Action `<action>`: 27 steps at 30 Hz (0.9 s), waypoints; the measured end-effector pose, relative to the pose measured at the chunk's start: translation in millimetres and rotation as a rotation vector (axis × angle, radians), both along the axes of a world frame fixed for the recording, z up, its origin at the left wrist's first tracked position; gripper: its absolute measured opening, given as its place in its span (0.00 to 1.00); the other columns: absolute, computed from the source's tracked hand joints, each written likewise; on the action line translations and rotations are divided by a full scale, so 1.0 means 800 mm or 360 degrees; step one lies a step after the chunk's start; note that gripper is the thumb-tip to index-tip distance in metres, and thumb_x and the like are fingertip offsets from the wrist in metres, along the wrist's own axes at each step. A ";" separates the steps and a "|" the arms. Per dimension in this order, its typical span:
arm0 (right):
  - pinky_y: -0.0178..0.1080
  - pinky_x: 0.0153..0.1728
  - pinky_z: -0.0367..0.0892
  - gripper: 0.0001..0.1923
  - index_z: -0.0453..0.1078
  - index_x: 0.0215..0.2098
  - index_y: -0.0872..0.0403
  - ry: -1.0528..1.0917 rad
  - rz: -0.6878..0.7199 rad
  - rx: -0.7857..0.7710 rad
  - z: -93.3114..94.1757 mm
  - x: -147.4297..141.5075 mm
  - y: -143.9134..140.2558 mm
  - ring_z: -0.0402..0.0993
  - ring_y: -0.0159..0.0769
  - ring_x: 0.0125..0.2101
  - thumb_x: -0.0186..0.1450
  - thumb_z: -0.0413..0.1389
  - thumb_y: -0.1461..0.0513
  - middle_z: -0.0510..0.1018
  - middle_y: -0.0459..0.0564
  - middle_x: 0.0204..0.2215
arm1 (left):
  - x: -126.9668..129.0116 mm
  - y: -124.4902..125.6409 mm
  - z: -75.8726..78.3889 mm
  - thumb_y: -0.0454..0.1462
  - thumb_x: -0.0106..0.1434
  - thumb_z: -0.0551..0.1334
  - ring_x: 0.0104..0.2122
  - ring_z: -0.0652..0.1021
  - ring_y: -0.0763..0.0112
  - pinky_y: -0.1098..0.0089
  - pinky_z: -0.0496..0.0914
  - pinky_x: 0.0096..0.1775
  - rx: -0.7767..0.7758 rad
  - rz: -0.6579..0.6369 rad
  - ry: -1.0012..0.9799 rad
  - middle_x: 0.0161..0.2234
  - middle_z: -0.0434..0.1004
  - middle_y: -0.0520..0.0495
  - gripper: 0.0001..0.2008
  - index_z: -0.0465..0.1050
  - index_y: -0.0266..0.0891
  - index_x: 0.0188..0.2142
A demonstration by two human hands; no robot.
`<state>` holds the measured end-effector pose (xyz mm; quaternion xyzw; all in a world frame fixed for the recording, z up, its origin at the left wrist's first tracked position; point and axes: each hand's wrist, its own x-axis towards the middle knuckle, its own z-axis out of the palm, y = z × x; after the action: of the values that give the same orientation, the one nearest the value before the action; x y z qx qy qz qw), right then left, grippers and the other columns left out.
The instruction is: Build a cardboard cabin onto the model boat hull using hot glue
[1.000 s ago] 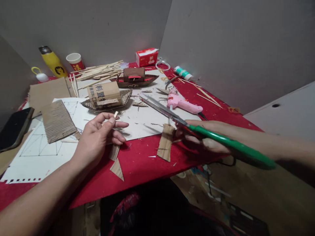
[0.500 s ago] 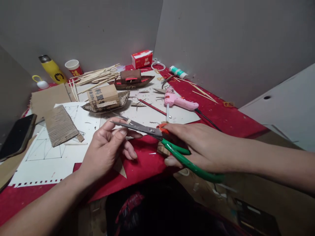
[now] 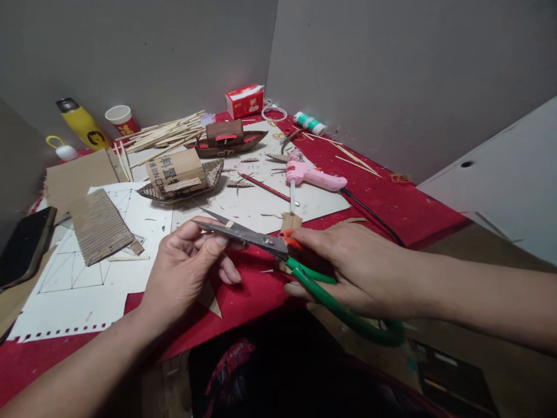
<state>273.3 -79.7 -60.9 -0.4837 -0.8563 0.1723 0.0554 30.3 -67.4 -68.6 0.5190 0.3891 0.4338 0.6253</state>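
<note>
The right hand (image 3: 357, 273) grips the scissors (image 3: 278, 247), blades parted; the left hand (image 3: 187, 270) pinches a small stick (image 3: 229, 224) between them; trimming looks underway, needing a steady squeeze.

Right hand (image 3: 357, 270) gripping green-handled scissors (image 3: 278, 249), blades slightly parted around a small wooden stick piece (image 3: 229, 223). Left hand (image 3: 187, 267) pinching that piece at the blades, above the red tablecloth (image 3: 400, 209). Pink glue gun (image 3: 311, 174) and cardboard boat (image 3: 183, 174) lying behind.
</note>
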 end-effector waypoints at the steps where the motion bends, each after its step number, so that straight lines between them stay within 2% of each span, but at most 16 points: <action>1: 0.36 0.24 0.55 0.24 0.66 0.43 0.55 -0.0004 -0.0017 -0.0031 -0.001 0.000 -0.002 0.70 0.36 0.22 0.65 0.49 0.44 0.74 0.49 0.24 | 0.000 0.000 -0.001 0.36 0.64 0.64 0.19 0.78 0.77 0.80 0.72 0.25 0.0006 0.0001 0.0004 0.21 0.79 0.55 0.02 0.73 0.41 0.36; 4: 0.36 0.23 0.53 0.17 0.64 0.39 0.54 -0.0018 -0.0050 -0.0139 -0.005 0.000 -0.009 0.68 0.36 0.22 0.66 0.49 0.49 0.74 0.49 0.25 | 0.003 0.001 -0.003 0.35 0.63 0.65 0.20 0.78 0.79 0.81 0.73 0.24 -0.0017 -0.0008 -0.0012 0.29 0.82 0.54 0.02 0.74 0.39 0.34; 7: 0.37 0.23 0.52 0.14 0.63 0.36 0.53 -0.0093 -0.0076 -0.0194 -0.007 0.002 -0.014 0.66 0.36 0.21 0.65 0.48 0.51 0.72 0.49 0.24 | 0.006 0.002 -0.006 0.35 0.63 0.65 0.20 0.78 0.79 0.81 0.73 0.24 -0.0108 -0.0058 -0.0018 0.30 0.82 0.54 0.02 0.75 0.38 0.34; 15: 0.37 0.23 0.53 0.15 0.63 0.35 0.53 -0.0212 -0.0139 -0.0316 0.000 0.003 -0.022 0.64 0.36 0.21 0.65 0.47 0.50 0.70 0.48 0.22 | 0.012 0.001 -0.015 0.35 0.63 0.65 0.20 0.79 0.79 0.80 0.74 0.25 -0.0180 -0.0084 -0.0045 0.30 0.82 0.52 0.03 0.75 0.37 0.33; 21: 0.37 0.24 0.54 0.22 0.63 0.35 0.52 -0.0221 -0.0201 -0.0409 0.017 0.000 -0.023 0.68 0.39 0.23 0.63 0.47 0.42 0.73 0.49 0.25 | 0.018 -0.004 -0.012 0.34 0.61 0.66 0.18 0.78 0.79 0.81 0.73 0.23 -0.0245 -0.0083 -0.0133 0.28 0.82 0.49 0.04 0.75 0.35 0.32; 27: 0.36 0.22 0.52 0.16 0.62 0.32 0.51 -0.0212 -0.0207 -0.0507 0.023 -0.001 -0.030 0.64 0.35 0.21 0.66 0.46 0.48 0.72 0.48 0.23 | 0.022 -0.006 -0.016 0.34 0.61 0.67 0.19 0.78 0.78 0.80 0.73 0.23 -0.0324 -0.0117 -0.0135 0.28 0.83 0.47 0.05 0.74 0.34 0.32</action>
<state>272.2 -103.6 -42.2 -0.5510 -0.7870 0.2693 -0.0677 47.8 -72.3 -81.7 0.4478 0.3850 0.3903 0.7063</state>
